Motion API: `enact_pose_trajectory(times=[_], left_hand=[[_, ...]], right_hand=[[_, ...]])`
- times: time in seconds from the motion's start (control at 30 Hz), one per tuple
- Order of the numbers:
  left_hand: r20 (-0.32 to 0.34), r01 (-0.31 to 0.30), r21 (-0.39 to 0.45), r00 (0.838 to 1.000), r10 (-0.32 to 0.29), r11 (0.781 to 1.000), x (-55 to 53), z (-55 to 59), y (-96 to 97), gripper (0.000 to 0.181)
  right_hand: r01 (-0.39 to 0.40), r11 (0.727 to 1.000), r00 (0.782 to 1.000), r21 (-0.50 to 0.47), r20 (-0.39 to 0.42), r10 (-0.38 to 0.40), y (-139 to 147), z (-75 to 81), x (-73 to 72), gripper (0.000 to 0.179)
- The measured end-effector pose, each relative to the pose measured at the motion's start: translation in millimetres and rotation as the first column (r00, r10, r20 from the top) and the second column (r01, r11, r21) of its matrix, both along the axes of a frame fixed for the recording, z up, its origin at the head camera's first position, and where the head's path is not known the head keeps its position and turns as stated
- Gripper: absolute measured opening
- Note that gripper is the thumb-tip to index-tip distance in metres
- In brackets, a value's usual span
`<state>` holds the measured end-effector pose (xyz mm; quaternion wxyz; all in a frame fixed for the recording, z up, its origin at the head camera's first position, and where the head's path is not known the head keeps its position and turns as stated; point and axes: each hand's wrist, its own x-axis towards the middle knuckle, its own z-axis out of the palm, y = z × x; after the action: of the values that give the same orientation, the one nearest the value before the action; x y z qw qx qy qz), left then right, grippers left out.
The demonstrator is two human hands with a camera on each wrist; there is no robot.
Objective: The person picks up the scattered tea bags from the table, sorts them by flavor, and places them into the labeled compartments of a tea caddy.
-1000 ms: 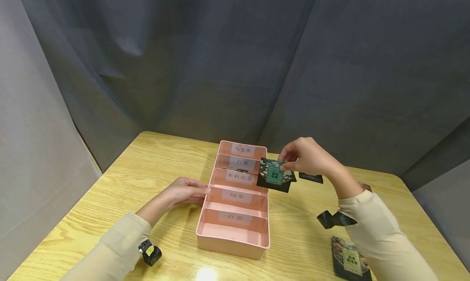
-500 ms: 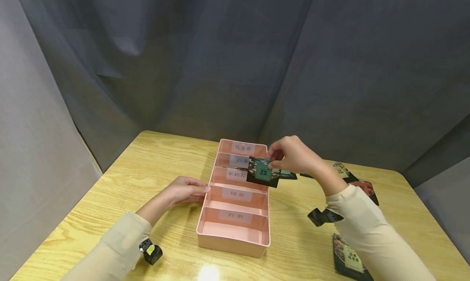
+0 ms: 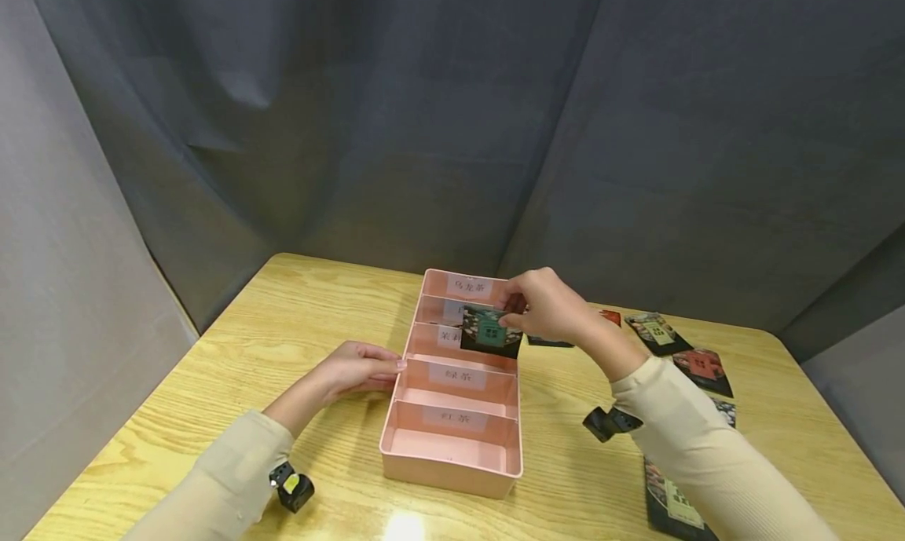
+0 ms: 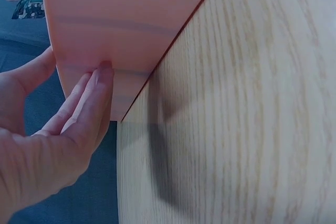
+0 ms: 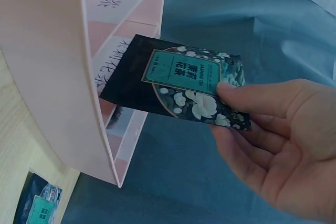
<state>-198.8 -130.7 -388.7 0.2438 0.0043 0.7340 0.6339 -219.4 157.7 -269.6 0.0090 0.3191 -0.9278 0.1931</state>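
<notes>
A pink divided box (image 3: 445,473) with labelled compartments stands on the wooden table. My left hand (image 3: 357,367) grips its left wall, thumb over the rim; in the left wrist view the fingers (image 4: 86,98) lie along the outer face. Between thumb and fingers, my right hand (image 3: 547,309) pinches a dark jasmine tea sachet (image 5: 184,80) with a green label and white flowers. The sachet hangs tilted over the middle compartments, its bottom edge at the box opening in the right wrist view. Whether that edge is below the rim, I cannot tell. Something dark shows inside a rear compartment.
Right of the box lie several tea sachets: one with a yellow-green label (image 3: 657,334), a red one (image 3: 703,371), and another near the front (image 3: 675,503) partly under the right sleeve. A dark curtain (image 3: 396,133) hangs behind the table.
My right hand has carried the jasmine tea sachet leftward, from the box's right side to over its middle, uncovering more sachets on the table. My left hand stays on the wall.
</notes>
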Motion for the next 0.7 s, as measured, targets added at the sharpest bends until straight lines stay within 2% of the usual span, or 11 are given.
enact_pose_trajectory(times=[0.27, 0.7], left_hand=[[-0.001, 0.004, 0.003, 1.000, -0.004, 1.000, -1.2, -0.2, 0.3, 0.039], [-0.008, 0.001, -0.015, 1.000, -0.001, 1.000, -2.3, -2.2, 2.1, 0.039]], right_hand=[[-0.025, 1.000, 1.000, 0.016, -0.013, 0.025, -8.3, -11.0, -4.7, 0.008], [-0.045, 0.998, 0.996, 0.053, -0.070, 0.048, -10.0, -47.5, -17.2, 0.008]])
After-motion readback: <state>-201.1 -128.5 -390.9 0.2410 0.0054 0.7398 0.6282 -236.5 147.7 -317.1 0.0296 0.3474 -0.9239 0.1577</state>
